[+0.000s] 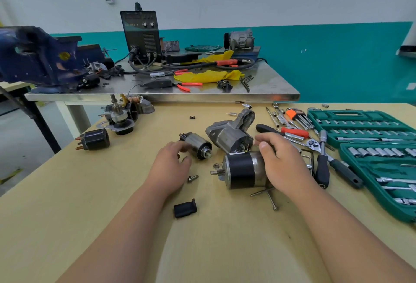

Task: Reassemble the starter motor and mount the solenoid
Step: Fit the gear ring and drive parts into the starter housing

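**Both hands working among the starter parts on the wooden table**

The right hand (281, 161) is lying over the silver rear end of the black motor body (240, 170), its fingers curving down round the casing and its thumb sticking out towards the grey nose housing (231, 134). The motor body is lying on its side near the middle of the wooden table (112, 192), its short shaft pointing left, and the nose housing is sitting just behind it. The left hand (171, 165) is hovering at the solenoid (198, 147), a silver cylinder with a black end lying just left of the housing. Its fingers are curling loosely, thumb apart from the rest (they are blurred, so whether they are touching the solenoid cannot be told). A nut (215, 166) and a flanged bolt (192, 178) are lying between the two hands, a black plastic cover (185, 209) is sitting nearer the person, and two long through bolts (267, 195) are lying crossed beside the right wrist. A green socket set case (360, 116) is lying open at the right edge, with a ratchet (315, 143) beside it
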